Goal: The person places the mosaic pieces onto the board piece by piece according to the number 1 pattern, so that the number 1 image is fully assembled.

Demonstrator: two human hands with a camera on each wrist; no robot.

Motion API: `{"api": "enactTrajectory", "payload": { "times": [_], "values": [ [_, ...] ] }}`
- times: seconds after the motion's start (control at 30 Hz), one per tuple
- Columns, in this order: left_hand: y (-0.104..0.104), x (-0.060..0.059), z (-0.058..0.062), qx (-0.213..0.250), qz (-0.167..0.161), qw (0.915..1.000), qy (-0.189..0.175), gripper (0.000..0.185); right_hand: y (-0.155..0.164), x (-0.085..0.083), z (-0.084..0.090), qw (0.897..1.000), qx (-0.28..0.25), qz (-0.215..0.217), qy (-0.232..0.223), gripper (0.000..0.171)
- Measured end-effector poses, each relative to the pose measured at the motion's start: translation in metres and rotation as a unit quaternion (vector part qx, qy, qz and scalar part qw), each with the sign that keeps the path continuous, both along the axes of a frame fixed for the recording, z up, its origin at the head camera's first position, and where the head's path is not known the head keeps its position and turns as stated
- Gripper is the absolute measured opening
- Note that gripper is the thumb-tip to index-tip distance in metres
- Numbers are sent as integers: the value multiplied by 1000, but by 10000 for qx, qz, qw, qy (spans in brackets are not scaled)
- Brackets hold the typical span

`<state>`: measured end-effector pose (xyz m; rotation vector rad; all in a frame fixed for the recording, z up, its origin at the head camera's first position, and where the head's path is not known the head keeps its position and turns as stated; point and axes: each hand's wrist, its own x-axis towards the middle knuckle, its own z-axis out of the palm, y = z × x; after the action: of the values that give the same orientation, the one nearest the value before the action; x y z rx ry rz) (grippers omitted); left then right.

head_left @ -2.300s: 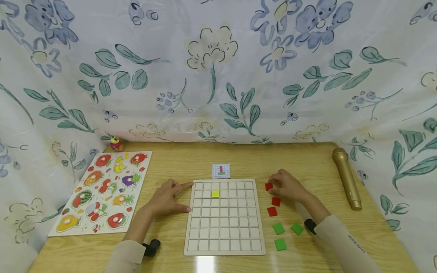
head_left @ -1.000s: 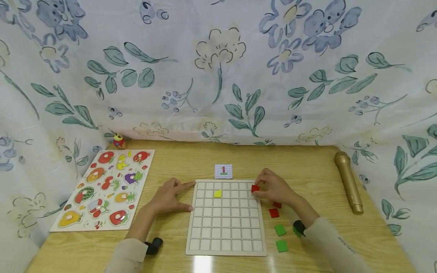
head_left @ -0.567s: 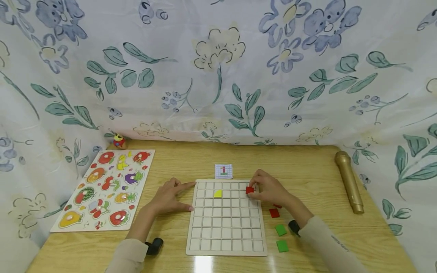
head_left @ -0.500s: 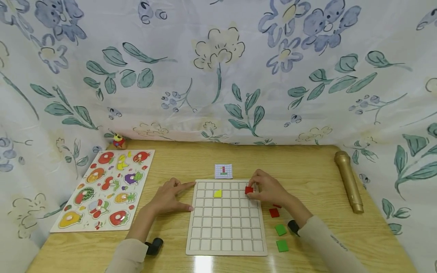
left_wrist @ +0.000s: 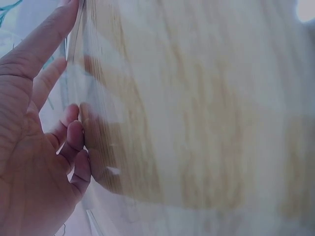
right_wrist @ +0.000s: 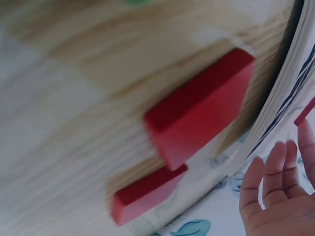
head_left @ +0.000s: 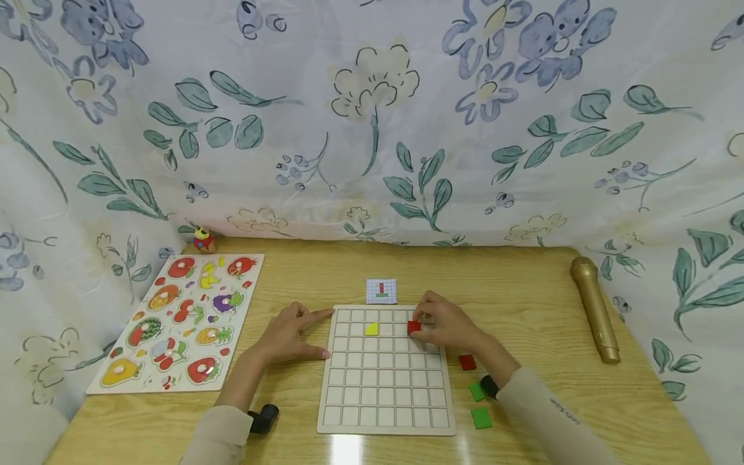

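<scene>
Well apart, left hand (head_left: 292,333) touches board edge (head_left: 325,387); right hand (head_left: 446,324) pinches red tile (head_left: 413,327)

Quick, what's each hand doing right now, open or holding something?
Left hand: open, index finger and thumb spread at the board's edge.
Right hand: closed, pinching a red square tile.

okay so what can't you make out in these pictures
Farther loose red tile: head view, hidden by the right hand or wrist.
Held red tile: right wrist view, cut off by the right edge.
Upper green tile: head view, partly covered by the black wrist camera.
Sleeve lettering: head view, too small to read fully.
</scene>
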<state>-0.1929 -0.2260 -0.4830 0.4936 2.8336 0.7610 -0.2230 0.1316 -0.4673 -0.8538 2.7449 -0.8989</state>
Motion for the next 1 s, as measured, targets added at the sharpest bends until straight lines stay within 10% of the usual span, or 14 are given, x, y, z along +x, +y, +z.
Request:
{"api": "enactTrajectory", "payload": {
  "times": [1.0],
  "values": [
    [-2,-2,-4,-5,-1,10000,27,85,-38,-5,7,9963,593,444,426,21]
  ]
}}
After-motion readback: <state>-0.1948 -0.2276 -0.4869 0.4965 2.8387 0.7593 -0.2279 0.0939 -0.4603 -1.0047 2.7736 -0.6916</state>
